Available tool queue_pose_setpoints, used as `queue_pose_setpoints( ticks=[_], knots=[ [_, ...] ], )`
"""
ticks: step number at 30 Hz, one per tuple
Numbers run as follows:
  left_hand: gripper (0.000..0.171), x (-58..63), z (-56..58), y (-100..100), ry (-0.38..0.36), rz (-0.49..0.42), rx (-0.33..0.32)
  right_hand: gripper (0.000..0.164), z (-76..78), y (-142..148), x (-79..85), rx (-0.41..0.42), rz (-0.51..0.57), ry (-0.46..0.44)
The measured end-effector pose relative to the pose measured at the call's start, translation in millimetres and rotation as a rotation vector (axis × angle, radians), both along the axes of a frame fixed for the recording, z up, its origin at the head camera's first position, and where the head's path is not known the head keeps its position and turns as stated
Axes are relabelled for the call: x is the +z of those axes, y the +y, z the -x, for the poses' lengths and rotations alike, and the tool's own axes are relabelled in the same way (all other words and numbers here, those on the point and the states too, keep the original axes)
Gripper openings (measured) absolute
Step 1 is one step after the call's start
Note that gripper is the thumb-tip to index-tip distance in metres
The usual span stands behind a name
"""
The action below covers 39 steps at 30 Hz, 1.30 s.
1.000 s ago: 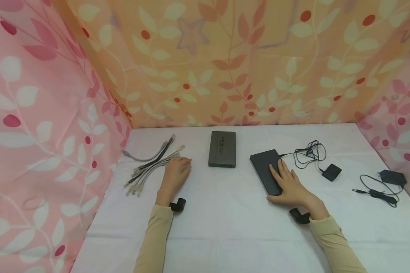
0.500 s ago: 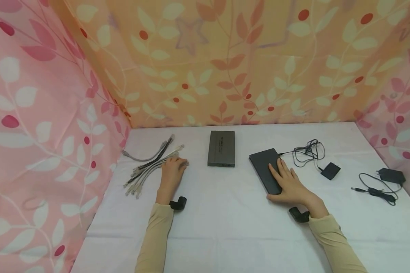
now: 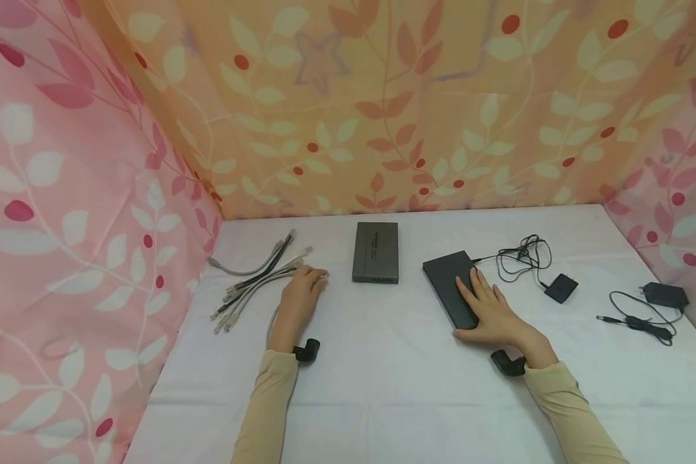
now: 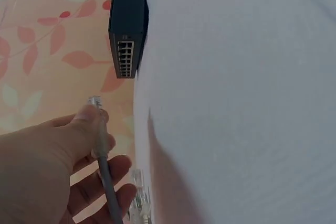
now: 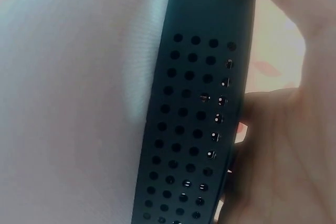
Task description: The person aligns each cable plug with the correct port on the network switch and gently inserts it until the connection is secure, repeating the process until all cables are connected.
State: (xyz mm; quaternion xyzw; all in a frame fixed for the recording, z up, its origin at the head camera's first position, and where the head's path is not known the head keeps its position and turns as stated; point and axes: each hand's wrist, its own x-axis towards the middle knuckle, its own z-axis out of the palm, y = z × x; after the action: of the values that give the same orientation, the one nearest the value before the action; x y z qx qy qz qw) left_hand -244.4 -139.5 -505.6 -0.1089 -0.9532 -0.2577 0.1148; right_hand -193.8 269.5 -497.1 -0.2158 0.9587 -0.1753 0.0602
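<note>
A grey network cable [image 4: 107, 182] with a clear plug is pinched between the thumb and fingers of my left hand [image 3: 298, 303]. The plug [image 4: 94, 101] sticks out past the thumb tip. Beyond it, apart, lies a dark grey network switch [image 3: 376, 252]; the left wrist view shows its row of ports [image 4: 125, 59]. My right hand [image 3: 490, 316] rests on a black flat box [image 3: 449, 283], fingers spread over its top and right side, thumb at the near edge. A side full of round holes [image 5: 189, 114] shows in the right wrist view. The right fingertips are partly hidden there.
Left of my left hand lies a pile of grey and black network cables [image 3: 246, 287]. A thin cord runs from the black box to a power adapter [image 3: 561, 288]. Another power adapter [image 3: 664, 294] with a bundled cord lies farther right. Patterned fabric [image 3: 383, 129] hangs behind the table.
My left hand first shifted slightly left, then right, with the plug; a length of grey cable now shows beside the wrist. My right hand stays on the black box.
</note>
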Motion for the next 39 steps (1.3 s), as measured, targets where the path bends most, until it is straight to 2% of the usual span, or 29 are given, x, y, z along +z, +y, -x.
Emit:
queue_pose_setpoints(
  ticks=[8,19,23,31,39],
  knots=[
    [0.024,3.1,-5.1,10.3,-0.008,-0.014,-0.058,0.108,-0.5,-0.5,-0.3,-0.005,0.006,0.009],
    [0.028,-0.1,-13.2,40.7,-0.139,-0.07,-0.184,0.108,0.5,0.5,-0.8,-0.017,-0.001,0.031],
    [0.03,-0.2,-18.9,57.1,-0.177,-0.059,-0.231,0.107,1.9,2.4,1.6,-0.02,0.011,0.024],
    [0.029,-0.8,-26.9,99.7,-0.201,-0.022,-0.375,0.105,5.5,9.7,0.9,-0.005,0.08,0.022],
    [0.031,-5.6,-26.1,142.8,-0.215,0.012,-0.44,0.1,10.0,6.7,-4.4,0.034,0.188,0.026]
  ],
)
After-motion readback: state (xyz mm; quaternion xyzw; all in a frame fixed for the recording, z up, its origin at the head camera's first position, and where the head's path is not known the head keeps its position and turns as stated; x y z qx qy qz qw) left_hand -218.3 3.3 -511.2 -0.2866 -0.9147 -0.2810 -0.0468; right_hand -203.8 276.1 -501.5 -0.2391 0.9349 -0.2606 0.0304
